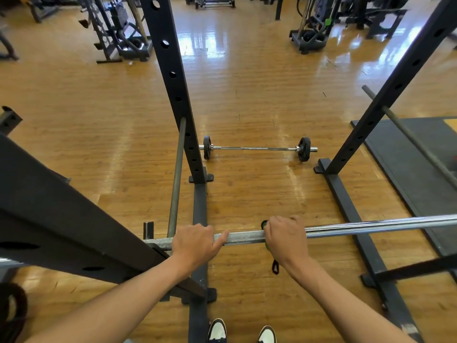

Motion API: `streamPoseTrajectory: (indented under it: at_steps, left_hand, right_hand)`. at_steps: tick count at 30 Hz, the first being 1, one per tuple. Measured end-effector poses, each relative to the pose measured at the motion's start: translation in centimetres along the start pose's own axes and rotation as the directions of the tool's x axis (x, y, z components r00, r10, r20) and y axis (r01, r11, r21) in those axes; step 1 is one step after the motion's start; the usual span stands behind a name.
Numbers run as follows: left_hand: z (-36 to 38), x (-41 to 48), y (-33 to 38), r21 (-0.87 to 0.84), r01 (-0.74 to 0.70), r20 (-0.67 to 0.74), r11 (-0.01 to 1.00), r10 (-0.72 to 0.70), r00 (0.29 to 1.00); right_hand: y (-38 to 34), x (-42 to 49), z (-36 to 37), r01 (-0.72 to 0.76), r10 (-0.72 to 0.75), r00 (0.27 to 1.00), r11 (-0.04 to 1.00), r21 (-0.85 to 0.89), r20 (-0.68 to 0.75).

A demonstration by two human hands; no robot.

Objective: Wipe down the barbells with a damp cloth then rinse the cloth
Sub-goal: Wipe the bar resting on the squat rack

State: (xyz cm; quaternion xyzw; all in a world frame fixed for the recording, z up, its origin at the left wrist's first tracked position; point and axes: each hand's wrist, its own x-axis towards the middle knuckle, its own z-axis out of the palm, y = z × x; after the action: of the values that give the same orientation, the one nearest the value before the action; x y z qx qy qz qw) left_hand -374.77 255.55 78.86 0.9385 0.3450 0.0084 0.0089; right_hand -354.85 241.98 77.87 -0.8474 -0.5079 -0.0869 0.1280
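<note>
- While the left hand curls its fingers over the barbell, forefinger stretched along it, the right hand clamps its fingers round the cloth on the bar
- Cloth mostly hidden under that hand; only green edges and a dangling black loop show
- Bar dull, knurled steel by the hands, shiny rightwards, lying across the black rack

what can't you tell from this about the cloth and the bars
- Cloth: head view, almost all covered by the right hand; whether it is damp cannot be told.
- Racked barbell: right end cut off by the frame edge, left end hidden behind the left hand and the rack beam.
- Floor barbell: plate markings too small.
</note>
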Motion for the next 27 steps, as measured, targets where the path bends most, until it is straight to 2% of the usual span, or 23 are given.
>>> streamPoseTrajectory:
  at_steps: [3, 6, 7, 10, 14, 19, 23, 24, 27]
  left_hand:
    - [0.0, 0.1, 0.0, -0.013, -0.003, 0.011, 1.0, 0.003, 1.0]
    - [-0.4, 0.0, 0.1, -0.021, -0.002, 0.019, 1.0, 0.003, 1.0]
    - [-0.5, 0.0, 0.1, -0.017, -0.005, 0.025, 1.0, 0.005, 1.0]
    - [-0.7, -0.1, 0.3, -0.014, -0.001, 0.015, 1.0, 0.001, 1.0]
    - [-0.7, 0.0, 0.3, 0.003, -0.014, 0.031, 1.0, 0.014, 0.999]
    - [-0.6, 0.0, 0.3, 0.004, -0.025, 0.035, 1.0, 0.025, 0.999]
    - [-0.8, 0.0, 0.2, 0.01, -0.021, 0.034, 1.0, 0.02, 0.999]
    - [-0.7, 0.0, 0.2, 0.016, -0.02, 0.033, 1.0, 0.019, 0.999]
    - [-0.7, -0.1, 0.4, 0.015, -0.013, 0.01, 1.0, 0.013, 1.0]
  right_hand:
    - [-2.8, -1.5, 0.4, 0.024, -0.024, 1.0, 0.999, 0.049, -0.002]
    - [-0.4, -2.1, 0.2, 0.187, -0.187, 0.982, 0.982, 0.011, -0.015]
    - [1.0, -2.0, -0.1, 0.195, -0.195, 0.981, 0.981, -0.002, -0.005]
    - [3.9, -1.5, -1.0, 0.081, -0.079, 0.996, 0.994, -0.068, 0.031]
    - [0.7, 0.1, -0.5, -0.071, 0.071, 0.997, 0.997, -0.025, 0.021]
    - [-3.1, -0.6, -0.4, 0.097, -0.103, 0.993, 0.99, 0.098, 0.061]
    - [1.2, -2.9, -0.4, 0.312, -0.313, 0.95, 0.949, 0.032, 0.014]
    - [2.6, -2.9, -0.6, 0.3, -0.3, 0.954, 0.954, 0.018, 0.01]
    - [3.6, -0.8, -1.5, 0.097, -0.094, 0.993, 0.994, -0.043, 0.078]
